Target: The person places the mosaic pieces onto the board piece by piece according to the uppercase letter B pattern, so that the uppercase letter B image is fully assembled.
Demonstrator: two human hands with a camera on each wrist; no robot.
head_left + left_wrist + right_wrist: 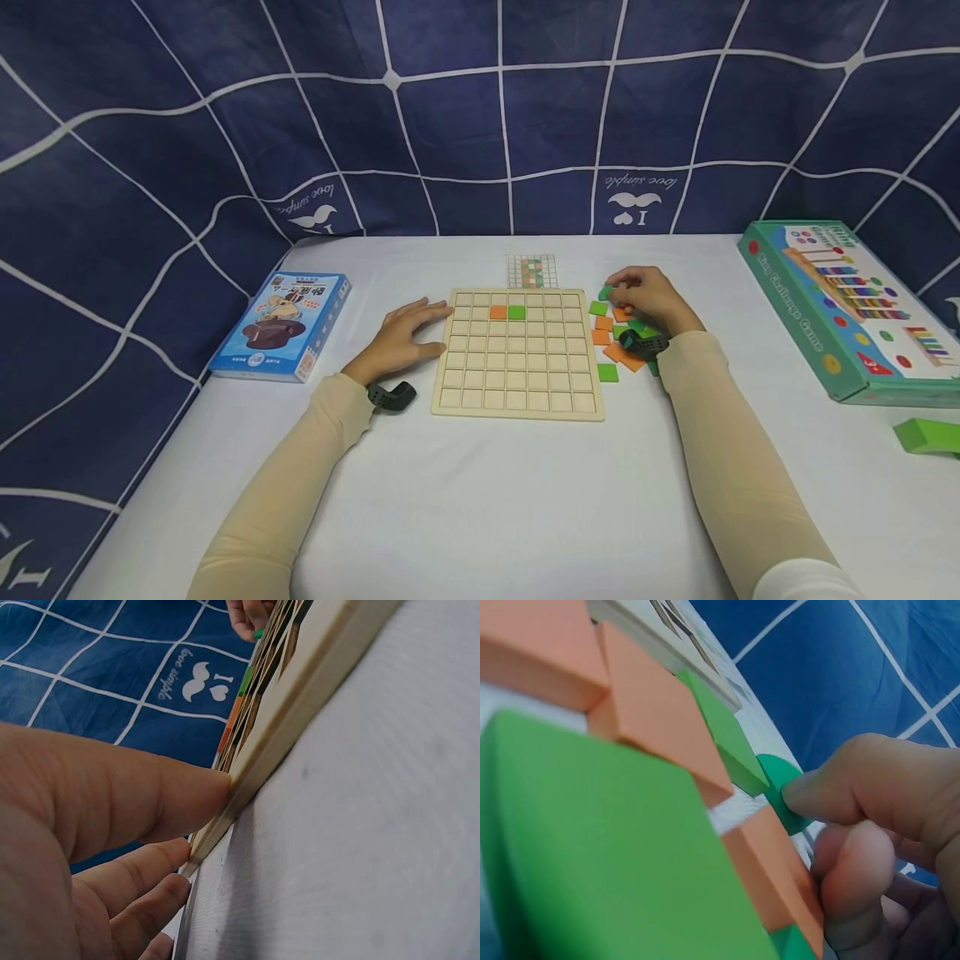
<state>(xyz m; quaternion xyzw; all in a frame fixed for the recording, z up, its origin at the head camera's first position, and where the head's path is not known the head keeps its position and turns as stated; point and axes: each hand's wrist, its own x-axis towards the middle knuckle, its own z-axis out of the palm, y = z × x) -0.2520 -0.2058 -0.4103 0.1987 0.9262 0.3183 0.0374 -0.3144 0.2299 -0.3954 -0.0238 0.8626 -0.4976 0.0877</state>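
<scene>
A wooden grid board (517, 367) lies flat, with one orange square (498, 312) and one green square (517, 312) side by side in an upper row. My left hand (408, 337) rests at the board's left edge, thumb and fingers spread; in the left wrist view the thumb (150, 787) touches the board's side. Beyond the right edge, my right hand (648, 296) pinches a dark green piece with a rounded edge (780, 787). Under and around that hand lie several loose tiles, among them an orange tile (660, 705) and a light green tile (615, 840).
Behind the board lies a small pattern card (532, 272) with coloured squares on a grid. A blue box (281, 325) stands at the left, a green game box (862, 317) at the right. Near the right edge is a bright green object (926, 436). Dark blue checked cloth (450, 117) hangs behind.
</scene>
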